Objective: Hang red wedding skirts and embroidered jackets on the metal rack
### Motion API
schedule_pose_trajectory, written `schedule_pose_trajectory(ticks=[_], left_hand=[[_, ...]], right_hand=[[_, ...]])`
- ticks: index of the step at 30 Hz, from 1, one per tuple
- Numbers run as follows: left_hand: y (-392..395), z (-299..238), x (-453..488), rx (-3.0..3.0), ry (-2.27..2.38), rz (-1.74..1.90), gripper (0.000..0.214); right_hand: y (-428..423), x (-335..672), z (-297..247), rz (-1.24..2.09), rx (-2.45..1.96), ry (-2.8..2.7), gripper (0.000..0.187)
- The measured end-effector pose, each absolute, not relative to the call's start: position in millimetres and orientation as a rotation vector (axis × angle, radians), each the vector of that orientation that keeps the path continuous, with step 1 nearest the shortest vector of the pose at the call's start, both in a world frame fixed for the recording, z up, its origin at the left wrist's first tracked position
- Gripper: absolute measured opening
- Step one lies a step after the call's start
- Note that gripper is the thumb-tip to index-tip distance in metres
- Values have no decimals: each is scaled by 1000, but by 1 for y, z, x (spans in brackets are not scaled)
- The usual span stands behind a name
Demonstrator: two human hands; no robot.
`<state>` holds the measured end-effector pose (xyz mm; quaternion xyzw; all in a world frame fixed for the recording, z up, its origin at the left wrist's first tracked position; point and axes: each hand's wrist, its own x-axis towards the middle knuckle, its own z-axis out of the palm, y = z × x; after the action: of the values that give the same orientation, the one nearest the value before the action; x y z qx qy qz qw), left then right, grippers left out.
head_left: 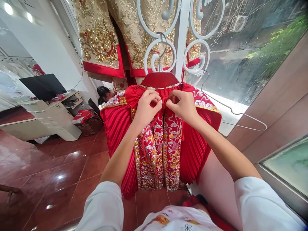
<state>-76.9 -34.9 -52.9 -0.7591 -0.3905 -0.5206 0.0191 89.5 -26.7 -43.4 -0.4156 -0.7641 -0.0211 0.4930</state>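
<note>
A red pleated skirt (117, 125) with silver and gold embroidered front panels hangs from a red hanger (160, 79) hooked on a white scrolled metal rack (180, 38). My left hand (146, 107) and my right hand (183, 104) meet at the skirt's waistband, just below the hanger. Both have their fingers pinched closed on the red fabric or tie at the centre of the waist. A thin red cord dangles down the left panel.
A gold embroidered garment (101, 35) with red trim hangs behind the rack. An empty wire hanger (238, 115) hangs at the right by the window. A seated person (104, 93) is behind the skirt. A white desk (55, 115) with a dark monitor stands at left on red tile floor.
</note>
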Motion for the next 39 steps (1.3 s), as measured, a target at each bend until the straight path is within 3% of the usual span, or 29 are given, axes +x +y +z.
schedule_pose_trajectory(ticks=[4, 7, 9, 13, 15, 18, 21, 23, 31, 34, 39], left_hand=[[-55, -62, -86, -1993, -1338, -1257, 5], [-61, -71, -86, -1922, -1361, -1265, 8], [-59, -76, -80, -1979, -1339, -1498, 8], [-50, -75, -63, -2334, -1293, -2198, 5], [-47, -72, -62, -2434, -1296, -2418, 9], [-48, -71, -74, -2382, -1344, -2462, 8], [-52, -75, -88, -2327, -1384, -2199, 5], [-54, -79, -93, -2280, -1376, -2023, 4], [-54, -77, -95, -2255, -1354, -2032, 6], [-54, -76, -96, -2293, -1356, -2019, 6], [-50, -77, -97, -2272, -1358, -2083, 6]], right_hand=[[-31, 113, -51, -342, -1301, -1812, 3], [-33, 120, -60, -399, -1321, -1763, 6], [-33, 115, -62, -280, -1186, -1730, 8], [-30, 102, -57, 360, -853, -1626, 6], [-28, 102, -56, 495, -797, -1576, 4], [-25, 113, -60, 121, -921, -1623, 5], [-27, 122, -67, -389, -1193, -1671, 7], [-30, 119, -70, -555, -1333, -1695, 6], [-47, 113, -57, -808, -1343, -1735, 26], [-43, 127, -55, -931, -1284, -1786, 25], [-43, 134, -60, -786, -1263, -1836, 18]])
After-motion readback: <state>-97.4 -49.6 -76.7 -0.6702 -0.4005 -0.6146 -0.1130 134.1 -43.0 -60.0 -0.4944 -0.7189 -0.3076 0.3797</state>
